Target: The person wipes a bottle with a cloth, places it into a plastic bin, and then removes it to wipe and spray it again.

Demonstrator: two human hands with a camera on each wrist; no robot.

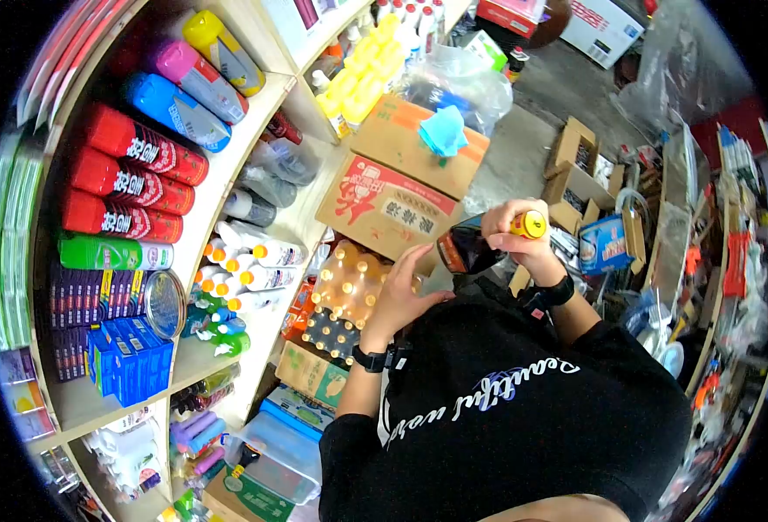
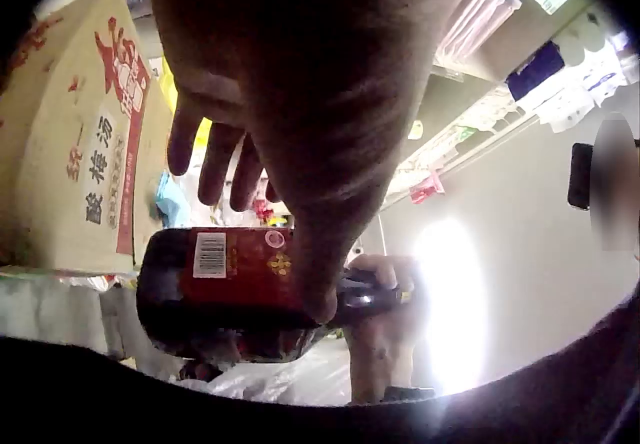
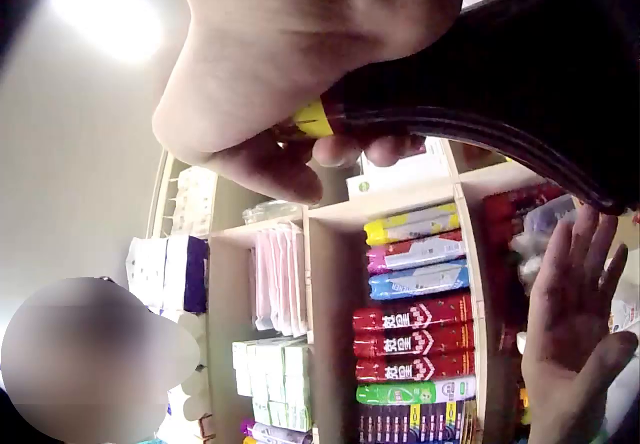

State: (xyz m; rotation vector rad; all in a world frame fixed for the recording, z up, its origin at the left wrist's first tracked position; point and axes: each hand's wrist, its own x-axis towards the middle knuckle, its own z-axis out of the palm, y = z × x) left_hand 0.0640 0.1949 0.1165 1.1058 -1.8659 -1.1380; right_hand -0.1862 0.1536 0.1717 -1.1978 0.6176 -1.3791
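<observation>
A dark bottle (image 1: 466,250) with a yellow cap is tilted on its side in front of the chest. My right hand (image 1: 519,230) grips it round the neck, just below the cap. In the left wrist view the bottle (image 2: 215,304) shows a red label with a white barcode. Beside the body of the bottle is my left hand (image 1: 399,298), palm facing it with fingers extended and thumb apart. The right wrist view shows the left hand (image 3: 570,334) spread out, holding nothing. Fingers of the right hand (image 3: 300,74) curl under the neck there.
Cartons (image 1: 384,204) with a blue cloth-like piece (image 1: 443,130) on top stand ahead. Wooden shelves (image 1: 262,113) on the left hold red spray cans (image 1: 140,187), boxes and bottles. Packed drink bottles (image 1: 349,283) sit below. Open cardboard boxes (image 1: 575,187) and clutter line the right.
</observation>
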